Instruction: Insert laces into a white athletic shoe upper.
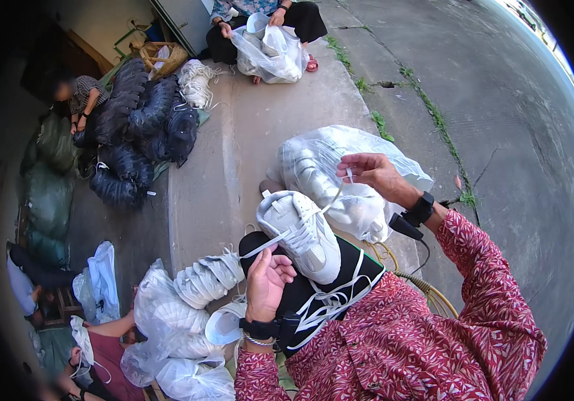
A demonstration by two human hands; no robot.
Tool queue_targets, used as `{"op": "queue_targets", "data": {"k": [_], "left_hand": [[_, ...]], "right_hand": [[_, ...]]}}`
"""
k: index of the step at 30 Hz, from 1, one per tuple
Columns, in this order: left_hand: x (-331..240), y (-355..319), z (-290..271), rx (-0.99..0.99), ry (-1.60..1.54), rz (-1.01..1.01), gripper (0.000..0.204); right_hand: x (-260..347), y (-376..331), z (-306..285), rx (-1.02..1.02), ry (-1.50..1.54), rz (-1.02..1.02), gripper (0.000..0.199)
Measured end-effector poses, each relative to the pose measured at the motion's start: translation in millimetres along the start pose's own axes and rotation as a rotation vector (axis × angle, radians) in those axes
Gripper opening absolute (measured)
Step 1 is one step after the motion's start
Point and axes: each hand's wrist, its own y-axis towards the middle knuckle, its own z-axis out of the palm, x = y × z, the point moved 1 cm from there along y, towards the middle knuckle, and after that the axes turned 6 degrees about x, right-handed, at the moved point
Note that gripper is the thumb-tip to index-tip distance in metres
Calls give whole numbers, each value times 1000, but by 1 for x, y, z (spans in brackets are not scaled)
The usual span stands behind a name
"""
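Lacing a white sneaker on my lap

My left hand [265, 281] pinches one white lace [260, 245] beside the white sneaker [300, 234] on my knee; farther right, my right hand [373, 175] has fingers clamped on the other lace end, before a clear bag of sneakers [320, 160].

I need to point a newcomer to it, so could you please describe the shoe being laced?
Find the person's lap in the red patterned sleeves, low in the picture. On the black-clad knee rests a white sneaker, its lace stretched between the left hand and right hand. Other shoes nearby sit bagged or stacked.
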Motion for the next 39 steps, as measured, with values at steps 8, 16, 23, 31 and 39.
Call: {"op": "queue_targets", "data": {"k": [8,16,23,31,39], "left_hand": [[-33,-33,-50,-267,-380,431,16],[-41,-126,-224,-485,-742,671,17],[-18,-193,-289,-931,-768,678,19],[-4,-159,-255,-1381,-190,459,21],[-42,-7,-90,-634,524,573,8]], "right_hand": [[31,-48,-117,-630,243,-178,18],[-9,-49,-88,-566,185,15,12],[-49,-1,33,-60,-124,147,18],[-63,5,75,60,-201,14,21],[-60,-8,74,76,-477,-44,15]]}}
